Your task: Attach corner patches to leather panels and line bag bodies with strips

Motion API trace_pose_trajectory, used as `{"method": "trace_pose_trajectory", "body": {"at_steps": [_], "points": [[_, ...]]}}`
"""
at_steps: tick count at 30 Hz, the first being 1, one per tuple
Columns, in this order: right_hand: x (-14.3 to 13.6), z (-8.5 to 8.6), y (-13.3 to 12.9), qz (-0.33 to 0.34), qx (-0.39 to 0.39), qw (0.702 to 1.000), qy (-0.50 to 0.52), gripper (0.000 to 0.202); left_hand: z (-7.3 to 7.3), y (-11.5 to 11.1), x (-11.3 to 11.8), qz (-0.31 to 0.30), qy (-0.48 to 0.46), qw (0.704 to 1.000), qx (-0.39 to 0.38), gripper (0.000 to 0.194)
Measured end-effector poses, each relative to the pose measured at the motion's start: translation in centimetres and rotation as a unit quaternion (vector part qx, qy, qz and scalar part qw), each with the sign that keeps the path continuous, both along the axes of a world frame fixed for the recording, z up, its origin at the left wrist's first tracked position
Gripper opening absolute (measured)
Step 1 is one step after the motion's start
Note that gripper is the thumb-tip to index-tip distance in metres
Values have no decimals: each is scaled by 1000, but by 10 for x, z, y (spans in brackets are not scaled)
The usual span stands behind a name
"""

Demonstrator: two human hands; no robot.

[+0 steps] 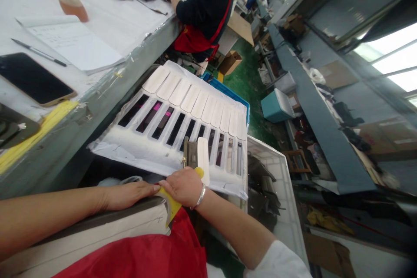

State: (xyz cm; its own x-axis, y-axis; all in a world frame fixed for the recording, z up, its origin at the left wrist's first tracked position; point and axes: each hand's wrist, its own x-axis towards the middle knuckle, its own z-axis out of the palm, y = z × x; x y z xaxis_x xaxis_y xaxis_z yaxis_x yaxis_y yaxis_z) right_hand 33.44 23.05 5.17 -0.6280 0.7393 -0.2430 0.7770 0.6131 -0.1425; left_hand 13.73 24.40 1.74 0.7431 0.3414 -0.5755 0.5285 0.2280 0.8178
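My left hand [132,195] lies flat, fingers stretched out, on a thick dark-topped block [94,221] with a pale side. Its fingertips reach the fingers of my right hand [184,186], which is closed around something yellow [173,206]. Yellow shows on both sides of this hand, but the grip hides its shape. Just beyond my right knuckles stand an olive piece with a zip [192,154] and a white rounded strip [203,160]. Behind them is a white slotted rack [137,143] with a row of white strips [192,102] along its far side.
On the left, a table [137,52] carries a phone [34,78], a pen [39,52], paper [74,43] and a bottle with a green top [71,2]. A co-worker [205,13] sits beyond. Right of the rack stands a white crate [289,191] with dark pieces.
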Motion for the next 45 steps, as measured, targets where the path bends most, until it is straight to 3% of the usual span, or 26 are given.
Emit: {"method": "trace_pose_trajectory", "body": {"at_steps": [10, 17, 25, 32, 45], "points": [[3, 0, -8, -6, -16, 1000, 9, 51, 6, -3, 0, -59, 18, 997, 49, 66], [4, -2, -17, -37, -52, 998, 1, 53, 10, -6, 4, -75, 13, 996, 42, 64], [2, 5, -33, -51, -66, 996, -20, 53, 17, -11, 8, -109, -50, 990, 79, 55], [4, 10, -29, -29, -89, 995, -36, 60, 18, -15, 6, -90, -37, 991, 92, 58], [20, 7, -37, -61, -133, 988, -49, 70, 17, -21, 23, -69, 7, 994, 83, 57]]}}
